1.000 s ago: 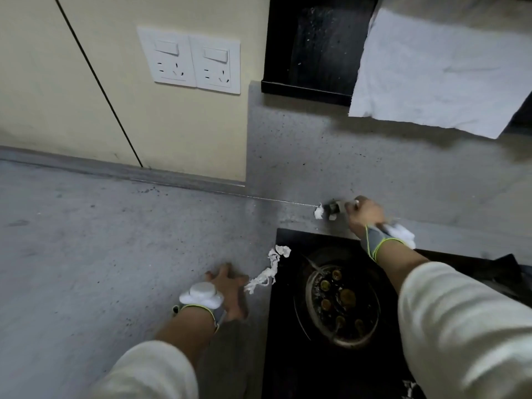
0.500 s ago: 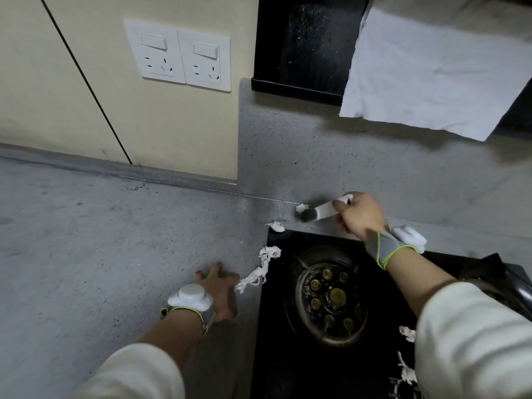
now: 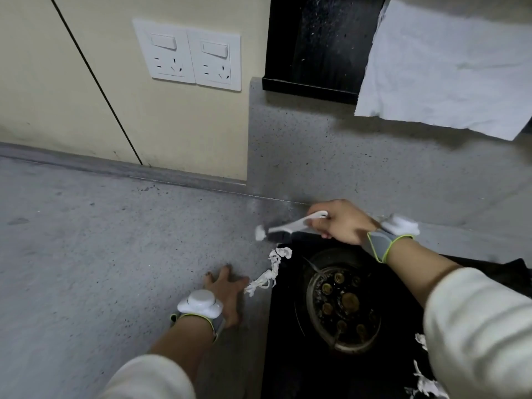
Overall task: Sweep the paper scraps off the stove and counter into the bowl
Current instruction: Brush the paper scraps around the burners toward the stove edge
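My right hand (image 3: pixel 344 223) grips a small white-handled brush (image 3: pixel 283 228) with dark bristles, held low over the back left corner of the black stove (image 3: pixel 288 355). A small white paper scrap (image 3: pixel 260 233) lies at the brush's tip on the grey counter (image 3: pixel 115 240). A long twisted strip of white paper (image 3: pixel 270 270) straddles the stove's left edge. More white scraps (image 3: pixel 426 381) lie on the stove at the lower right, partly hidden by my right sleeve. My left hand (image 3: pixel 226 295) rests flat on the counter, fingers spread, just left of the strip. No bowl is in view.
A round burner (image 3: pixel 342 306) sits in the stove's middle. Behind rises a grey backsplash (image 3: pixel 345 156), with a white cloth (image 3: pixel 449 67) hanging over a dark opening. Two wall sockets (image 3: pixel 190 53) are on the cream wall at left.
My right hand has swept the brush leftward along the strip behind the stove, pushing a small scrap out onto the counter. The left hand has stayed flat on the counter.
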A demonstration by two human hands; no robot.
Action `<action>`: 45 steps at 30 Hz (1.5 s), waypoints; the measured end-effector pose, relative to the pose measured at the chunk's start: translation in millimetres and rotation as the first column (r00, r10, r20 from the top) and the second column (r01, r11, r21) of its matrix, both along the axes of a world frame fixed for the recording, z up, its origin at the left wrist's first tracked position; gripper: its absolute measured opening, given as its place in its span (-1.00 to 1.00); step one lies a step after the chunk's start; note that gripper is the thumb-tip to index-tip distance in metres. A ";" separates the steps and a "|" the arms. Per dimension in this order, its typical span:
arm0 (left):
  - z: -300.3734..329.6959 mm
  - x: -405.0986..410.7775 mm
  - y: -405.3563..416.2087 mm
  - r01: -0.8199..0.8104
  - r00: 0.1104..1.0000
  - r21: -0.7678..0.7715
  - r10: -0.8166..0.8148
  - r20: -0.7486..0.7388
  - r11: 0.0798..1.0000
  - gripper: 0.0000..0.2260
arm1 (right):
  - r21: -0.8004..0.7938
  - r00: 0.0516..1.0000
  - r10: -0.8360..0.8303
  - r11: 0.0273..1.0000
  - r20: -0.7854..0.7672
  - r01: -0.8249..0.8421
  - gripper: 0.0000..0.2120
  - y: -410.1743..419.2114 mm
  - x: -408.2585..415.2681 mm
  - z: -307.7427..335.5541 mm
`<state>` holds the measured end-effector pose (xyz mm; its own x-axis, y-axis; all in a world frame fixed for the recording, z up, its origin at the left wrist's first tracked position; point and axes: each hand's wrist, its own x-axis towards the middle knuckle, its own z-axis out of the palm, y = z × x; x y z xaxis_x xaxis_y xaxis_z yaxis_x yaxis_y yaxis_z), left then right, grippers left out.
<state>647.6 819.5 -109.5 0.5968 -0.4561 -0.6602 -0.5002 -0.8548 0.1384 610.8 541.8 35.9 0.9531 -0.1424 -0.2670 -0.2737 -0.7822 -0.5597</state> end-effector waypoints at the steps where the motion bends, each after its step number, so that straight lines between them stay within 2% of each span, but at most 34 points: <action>1: -1.7 0.1 0.6 0.002 1.000 -0.003 -0.002 0.007 1.000 -0.27 | 0.058 0.999 0.030 0.998 -0.032 -0.028 -0.88 2.2 -1.8 4.8; 3: -1.8 0.5 1.0 0.011 1.000 -0.002 -0.011 0.013 1.000 -0.25 | 0.186 1.000 -0.022 0.982 -0.013 0.024 -0.85 3.0 -1.4 10.5; 5: -2.3 1.8 0.8 0.010 1.000 -0.004 -0.010 0.007 1.000 -0.25 | 0.233 0.977 -0.203 0.955 0.066 0.183 -0.80 3.4 4.6 9.8; 6: -3.9 1.6 0.5 -0.004 1.000 -0.014 0.004 -0.006 1.000 -0.26 | 0.183 0.956 -0.276 0.949 0.100 0.255 -0.78 5.2 7.1 6.3; 8: -7.9 2.9 0.8 -0.045 0.999 -0.062 0.044 -0.009 0.997 -0.28 | -0.087 0.944 -0.308 0.944 0.119 0.319 -0.79 16.0 9.5 -6.2; 10: -7.7 2.2 3.5 -0.066 0.998 -0.092 0.066 -0.011 0.994 -0.25 | -0.321 0.965 -0.245 0.910 0.091 0.262 -0.78 34.9 0.6 -21.3; 11: -4.5 1.2 4.8 -0.060 0.998 -0.111 0.059 -0.009 0.992 -0.25 | -0.347 0.974 -0.205 0.911 0.094 0.225 -0.78 43.5 -7.8 -25.9; 13: 4.1 4.4 7.9 -0.062 0.998 -0.206 0.061 -0.013 0.977 -0.26 | -0.330 0.990 -0.093 0.936 0.111 0.124 -0.79 53.3 -26.9 -31.5; 16: 19.2 5.3 31.5 -0.164 0.986 -0.352 0.168 -0.021 0.921 -0.39 | -0.314 0.993 0.119 0.943 0.011 -0.109 -0.79 73.1 -60.4 -24.5; 17: 23.2 2.8 43.3 -0.196 0.979 -0.384 0.203 -0.023 0.902 -0.42 | -0.294 0.990 0.139 0.946 -0.020 -0.139 -0.79 80.1 -69.6 -19.4; 19: 25.8 -6.4 67.4 -0.210 0.975 -0.415 0.222 -0.021 0.885 -0.48 | -0.221 0.997 0.072 0.973 0.000 -0.070 -0.79 89.1 -79.0 -6.7; 22: 27.1 -20.4 101.2 -0.165 0.981 -0.408 0.192 0.024 0.898 -0.51 | -0.160 0.979 -0.135 0.974 0.155 0.159 -0.80 99.4 -64.5 8.0; 25: 26.1 -35.7 116.9 -0.104 0.979 -0.426 0.168 0.116 0.899 -0.54 | -0.208 0.944 -0.239 0.935 0.229 0.287 -0.79 107.8 -22.1 0.2; 26: 27.2 -39.1 120.5 -0.075 0.990 -0.386 0.115 0.081 0.919 -0.52 | -0.232 0.955 -0.207 0.939 0.214 0.255 -0.79 112.8 -7.2 -7.1; 27: 28.2 -42.9 122.3 -0.023 0.990 -0.375 0.072 0.117 0.927 -0.46 | -0.246 0.973 -0.149 0.951 0.175 0.190 -0.78 116.8 7.2 -16.7; 29: 29.0 -48.3 124.6 0.016 0.994 -0.281 0.015 0.107 0.960 -0.38 | -0.298 0.998 -0.029 0.954 0.047 0.042 -0.78 124.4 26.3 -32.6; 30: 29.1 -48.2 126.1 0.004 1.000 -0.212 0.003 0.031 0.977 -0.36 | -0.332 1.000 0.017 0.943 -0.015 -0.021 -0.78 128.4 30.8 -38.6; 32: 30.5 -42.9 124.9 0.036 0.999 -0.124 -0.038 -0.011 0.992 -0.30 | -0.410 0.995 0.081 0.907 -0.066 -0.101 -0.78 137.4 26.7 -46.4; 35: 35.0 -39.6 123.3 0.078 0.995 -0.122 -0.085 -0.056 0.990 -0.28 | -0.484 0.986 0.148 0.859 -0.076 -0.166 -0.76 155.4 -15.7 -42.1; 38: 33.2 -39.0 123.8 0.054 0.996 -0.119 -0.062 -0.068 0.991 -0.29 | -0.433 0.976 0.197 0.875 -0.094 -0.219 -0.76 167.7 -78.5 -38.2; 41: 37.6 -45.2 120.6 0.073 0.995 -0.082 -0.078 -0.055 0.994 -0.32 | -0.330 0.978 0.187 0.921 -0.087 -0.206 -0.76 179.4 -137.3 -39.2; 45: 38.6 -52.4 117.5 0.011 0.999 -0.115 -0.015 -0.033 0.993 -0.37 | -0.258 0.999 0.044 0.965 -0.031 -0.050 -0.75 189.3 -187.5 -39.6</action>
<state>595.2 937.0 -70.9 0.5688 -0.5375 -0.6226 -0.5042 -0.8259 0.2524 423.3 731.1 -3.7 0.9539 -0.1651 -0.2505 -0.2444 -0.9118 -0.3300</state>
